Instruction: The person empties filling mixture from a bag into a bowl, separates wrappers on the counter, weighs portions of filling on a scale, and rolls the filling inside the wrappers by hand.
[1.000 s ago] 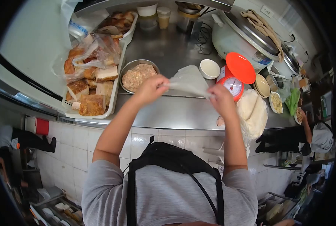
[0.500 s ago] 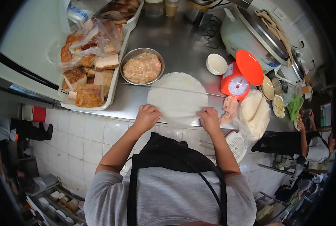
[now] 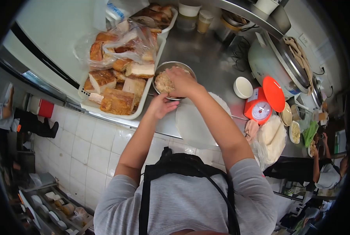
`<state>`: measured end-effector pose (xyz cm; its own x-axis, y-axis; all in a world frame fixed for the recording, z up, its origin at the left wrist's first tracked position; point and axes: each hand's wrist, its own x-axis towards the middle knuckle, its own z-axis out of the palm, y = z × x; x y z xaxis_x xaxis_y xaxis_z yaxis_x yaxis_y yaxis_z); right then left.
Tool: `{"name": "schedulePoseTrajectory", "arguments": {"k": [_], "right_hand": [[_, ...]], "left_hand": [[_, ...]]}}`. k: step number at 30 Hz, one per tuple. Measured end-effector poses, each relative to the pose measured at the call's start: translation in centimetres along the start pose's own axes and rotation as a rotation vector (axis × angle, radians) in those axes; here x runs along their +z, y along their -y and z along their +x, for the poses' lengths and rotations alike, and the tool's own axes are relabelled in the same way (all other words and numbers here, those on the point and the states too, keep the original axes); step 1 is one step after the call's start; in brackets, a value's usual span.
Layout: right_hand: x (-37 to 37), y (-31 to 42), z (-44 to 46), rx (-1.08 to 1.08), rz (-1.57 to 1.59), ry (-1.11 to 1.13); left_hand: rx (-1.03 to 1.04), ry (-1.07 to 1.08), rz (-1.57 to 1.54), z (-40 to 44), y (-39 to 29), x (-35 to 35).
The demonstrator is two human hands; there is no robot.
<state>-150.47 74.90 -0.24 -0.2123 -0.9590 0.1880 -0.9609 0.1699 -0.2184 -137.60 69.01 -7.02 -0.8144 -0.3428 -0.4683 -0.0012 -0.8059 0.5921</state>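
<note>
A steel bowl (image 3: 155, 85) of pale pinkish minced meat (image 3: 164, 83) stands on the counter. My right hand (image 3: 181, 83) reaches into it, fingers curled into the meat and their tips partly hidden. Just below the bowl's near rim, my left hand (image 3: 161, 106) is open and empty, palm partly up. A thin, round, whitish sheet (image 3: 196, 123), like a wrapper, lies at the counter's front edge, its near part hanging over. My right forearm passes above it and hides part of it.
Left of the bowl is a white tray (image 3: 137, 111) of roasted pork chunks (image 3: 118, 101) under plastic. To the right are a white bowl (image 3: 243, 87), a red scale (image 3: 260, 109), bagged dough (image 3: 271, 137) and a large cooker (image 3: 271, 58). Another person (image 3: 328, 172) works far right.
Both hands have let go of the round sheet and moved up and left. My right hand has entered the meat bowl, my left has opened beside it. The camera view has shifted.
</note>
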Motion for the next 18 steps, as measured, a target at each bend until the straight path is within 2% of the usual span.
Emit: {"name": "schedulePoseTrajectory", "arguments": {"k": [2, 4, 5, 7, 10, 13, 16, 18], "right_hand": [[0.5, 0.6, 1.9, 0.007, -0.105, 0.115], [-0.5, 1.4, 3.0, 0.054, -0.134, 0.319], [-0.8, 1.6, 3.2, 0.062, -0.144, 0.353], [-1.1, 1.5, 2.8, 0.083, -0.163, 0.429], [-0.6, -0.4, 1.6, -0.035, -0.182, 0.393], [0.1, -2.0, -1.2, 0.013, 0.106, 0.075], [-0.2, 0.0, -3.3, 0.137, 0.069, -0.056], [0.0, -0.2, -2.9, 0.160, 0.107, 0.022]], "left_hand": [[0.001, 0.033, -0.061, 1.1, 0.1, 0.0], [0.076, -0.117, -0.008, 0.0, -0.6, 2.2], [0.112, -0.192, 0.016, -0.4, -0.9, 2.9], [0.126, -0.161, -0.006, -0.1, -0.9, 2.6], [0.132, -0.148, -0.010, 0.1, -0.7, 2.2], [0.125, -0.123, 0.004, 0.0, -0.6, 2.3], [0.142, -0.152, 0.049, -0.1, -0.3, 2.5], [0.150, -0.156, 0.055, -0.2, -0.1, 2.7]]}}
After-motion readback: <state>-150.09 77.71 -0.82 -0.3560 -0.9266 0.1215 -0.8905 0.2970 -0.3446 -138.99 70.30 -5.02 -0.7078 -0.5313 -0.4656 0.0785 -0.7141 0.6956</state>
